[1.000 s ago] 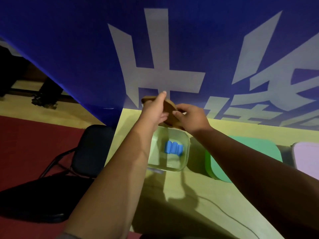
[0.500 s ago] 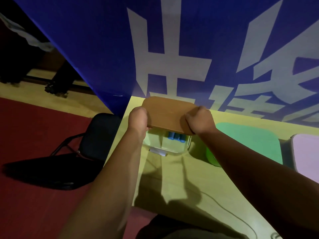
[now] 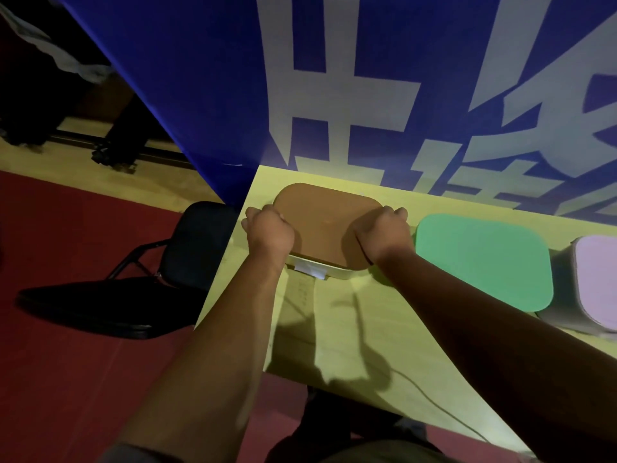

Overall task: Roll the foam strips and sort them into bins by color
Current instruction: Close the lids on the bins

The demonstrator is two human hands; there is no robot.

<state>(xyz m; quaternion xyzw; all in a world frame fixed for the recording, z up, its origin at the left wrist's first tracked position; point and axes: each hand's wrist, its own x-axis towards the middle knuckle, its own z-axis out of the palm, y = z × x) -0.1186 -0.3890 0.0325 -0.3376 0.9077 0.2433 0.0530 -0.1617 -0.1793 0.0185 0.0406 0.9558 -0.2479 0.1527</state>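
A blue banner (image 3: 200,78) with big white characters fills the space behind my table (image 3: 334,329), a yellow-green top whose far edge meets the cloth. To my left the floor is a red carpet (image 3: 66,379), and a black chair (image 3: 197,242) stands on it just beside the table's left edge. On the table, right of where I am working, sits a bin closed under a green lid (image 3: 484,259), and beyond that, at the edge of view, another under a pale lilac lid (image 3: 597,279) that is cut off by the frame. In front of me is the pale bin (image 3: 334,270) I am handling, only a sliver of its near wall and a white label showing, because the brown lid (image 3: 327,222) lies flat across its top. My left hand (image 3: 268,230) is curled over the lid's left edge, fingers folded down around the rim, and my right hand (image 3: 384,233) is closed the same way over the near right corner, so both are clamped on the lid. A thin cable (image 3: 430,399) trails over the tabletop near my right forearm. The foam strips themselves are out of sight; with all three lids on, I cannot tell what lies in any bin.
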